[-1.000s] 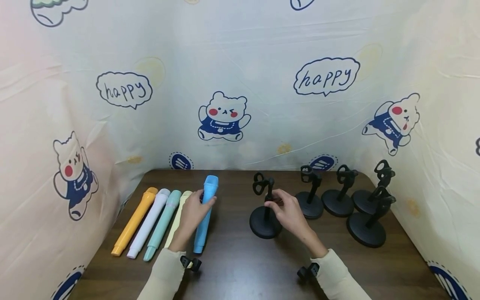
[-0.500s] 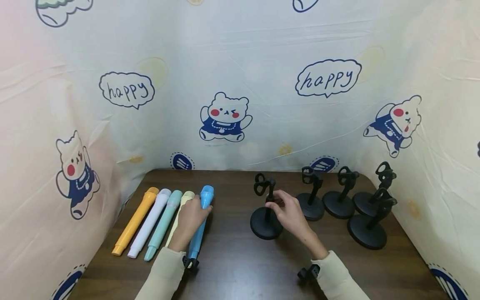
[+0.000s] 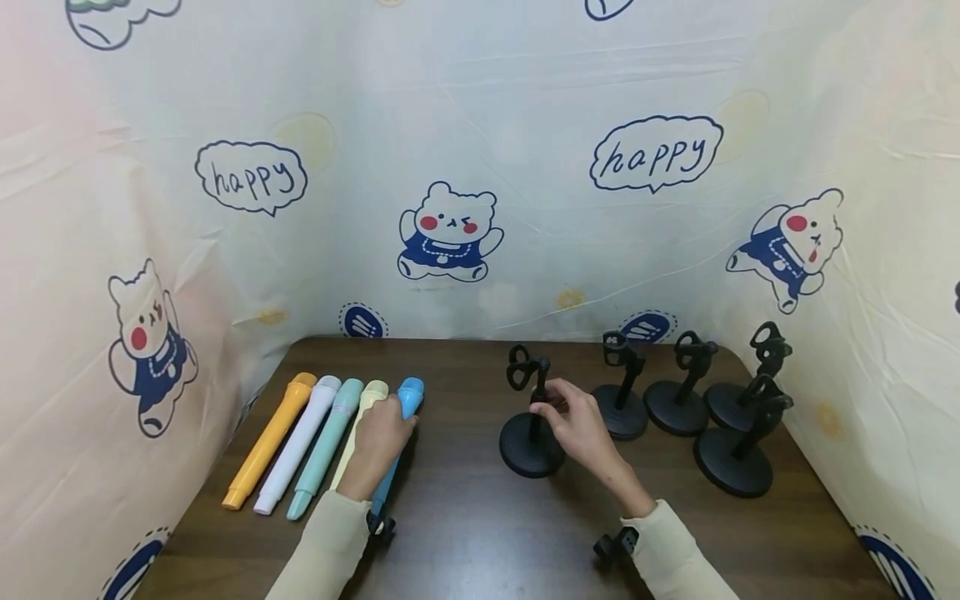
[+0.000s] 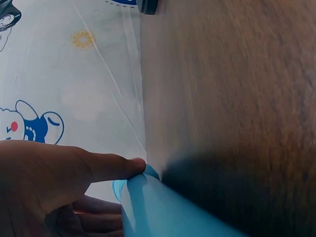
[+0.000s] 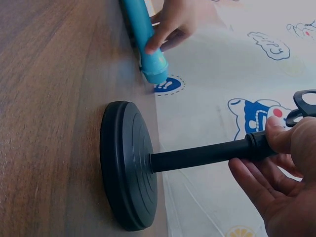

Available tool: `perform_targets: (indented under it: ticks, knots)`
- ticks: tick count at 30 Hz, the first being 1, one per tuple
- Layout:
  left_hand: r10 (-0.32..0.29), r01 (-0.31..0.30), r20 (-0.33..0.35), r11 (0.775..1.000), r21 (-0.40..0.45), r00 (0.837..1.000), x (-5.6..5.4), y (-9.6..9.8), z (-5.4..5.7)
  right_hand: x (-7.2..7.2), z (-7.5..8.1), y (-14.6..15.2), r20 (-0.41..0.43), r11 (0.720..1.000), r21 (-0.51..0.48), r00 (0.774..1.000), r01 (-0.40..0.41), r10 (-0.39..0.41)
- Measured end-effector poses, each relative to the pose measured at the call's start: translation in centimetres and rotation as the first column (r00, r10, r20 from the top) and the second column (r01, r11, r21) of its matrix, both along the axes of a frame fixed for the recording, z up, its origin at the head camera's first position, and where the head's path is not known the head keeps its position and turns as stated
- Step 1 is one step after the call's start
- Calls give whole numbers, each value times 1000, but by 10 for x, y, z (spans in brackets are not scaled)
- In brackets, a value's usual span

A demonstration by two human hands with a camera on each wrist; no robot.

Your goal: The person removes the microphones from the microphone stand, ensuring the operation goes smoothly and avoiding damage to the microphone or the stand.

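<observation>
My left hand (image 3: 382, 437) grips a light blue microphone (image 3: 410, 395), which lies along the table beside a pale yellow one. In the left wrist view, my thumb presses on the blue microphone (image 4: 160, 210) near its head, with fingers curled on the far side. My right hand (image 3: 581, 425) pinches the upper pole of a black microphone stand (image 3: 531, 450), just below its clip. Seen from the right wrist, thumb and fingers meet on either side of the pole (image 5: 202, 156); the round base (image 5: 131, 168) stands on the table.
Left of my left hand lie orange (image 3: 270, 442), lavender (image 3: 297, 446), mint (image 3: 326, 450) and pale yellow (image 3: 372, 392) microphones. Several more black stands (image 3: 678, 404) occupy the table's right side. A printed cloth (image 3: 525, 242) hangs behind the brown table (image 3: 480, 533).
My left hand has drawn the blue microphone left and toward me, closer to the pale yellow one, its head lowering in view. My right hand has stayed on the stand.
</observation>
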State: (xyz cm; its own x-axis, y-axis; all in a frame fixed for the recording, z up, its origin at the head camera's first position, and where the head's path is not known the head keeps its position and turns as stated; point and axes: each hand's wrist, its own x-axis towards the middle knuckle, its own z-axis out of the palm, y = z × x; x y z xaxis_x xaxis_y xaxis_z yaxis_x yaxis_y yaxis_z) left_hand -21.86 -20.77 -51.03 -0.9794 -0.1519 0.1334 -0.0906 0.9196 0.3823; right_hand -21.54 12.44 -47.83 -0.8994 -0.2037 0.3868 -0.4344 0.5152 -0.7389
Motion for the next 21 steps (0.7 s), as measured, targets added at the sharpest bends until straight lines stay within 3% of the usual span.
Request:
perform_targets:
  ticks: [8, 21]
  knots:
    - [13, -16, -34, 997, -76, 999, 4, -2, 2, 1, 1, 0, 14, 1000, -1, 1000, -1, 1]
    - [43, -44, -15, 994, -97, 999, 8, 0, 3, 0, 0, 0, 6, 1000, -1, 1000, -5, 5]
